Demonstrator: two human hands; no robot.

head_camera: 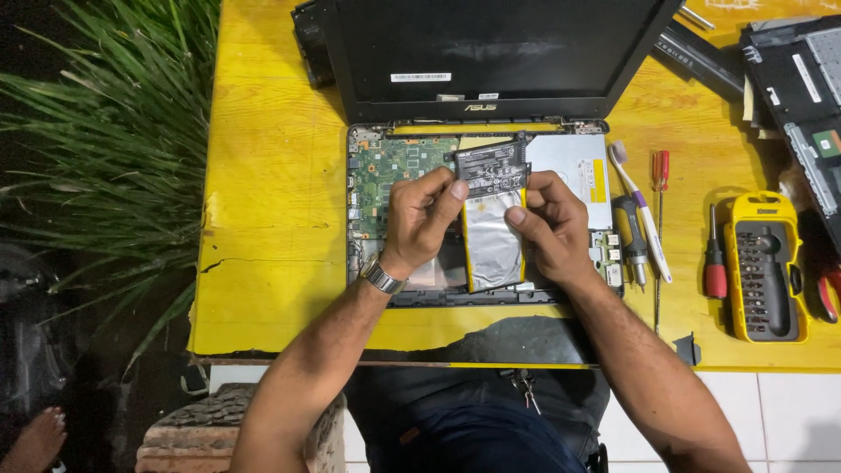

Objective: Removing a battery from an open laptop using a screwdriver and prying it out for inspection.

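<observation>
Centrally, flat silver battery pack (491, 236), black label end, yellow edging

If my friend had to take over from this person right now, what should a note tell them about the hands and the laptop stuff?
Left hand: gripping the left edge of the silver battery pack, thumb near its dark label end.
Right hand: pinching the pack's right edge.
The pack is held over the opened laptop base, whose green circuit board is bare. I cannot tell whether the pack's cable is connected.
Done: bottom cover is off, insides exposed.
Left: the pack is not lying flat in the base.
Tools lie to the right on the yellow table: red screwdriver, yellow bit case, toothbrush.
</observation>
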